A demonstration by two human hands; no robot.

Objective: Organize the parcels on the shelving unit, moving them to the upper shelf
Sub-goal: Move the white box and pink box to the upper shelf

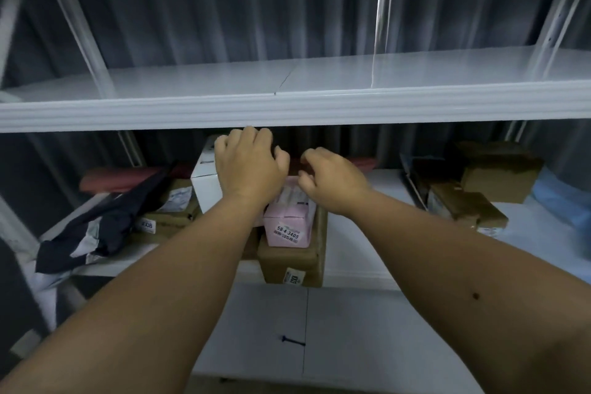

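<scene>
1. Upper shelf [319, 80] — white board with ribbed front edge, seam near its middle; bare surface in view, dark pleated curtain [198, 9] behind.
2. Lower shelf [367, 269] — white, carrying all parcels in view.
3. Pink box [289, 227] — middle of lower shelf, near the front edge, stacked on a brown carton [294, 265]; white label reading "58-4-3405" on the near face.
4. White box [206, 182] — just left of the pink box, upright, further back.
5. Left hand [248, 166] — over the white box's right side, fingers curled toward the back; grip on anything cannot be told, fingertips hidden.
6. Right hand [332, 184] — above the far end of the pink box, fingers bent claw-like, apparently holding nothing — contact with the box unclear.
7. Dark mailer bag [102, 227] — left part of lower shelf, lying tilted, overhanging the front edge.
8. Flat brown parcels [172, 211] with labels — between the bag and the white box, beneath both.
9. Reddish roll [121, 177] — along the back edge, left side.
10. Brown cartons [473, 198] — right part of lower shelf, grouped toward the back; blue wrapping [566, 201] at the right edge.
</scene>
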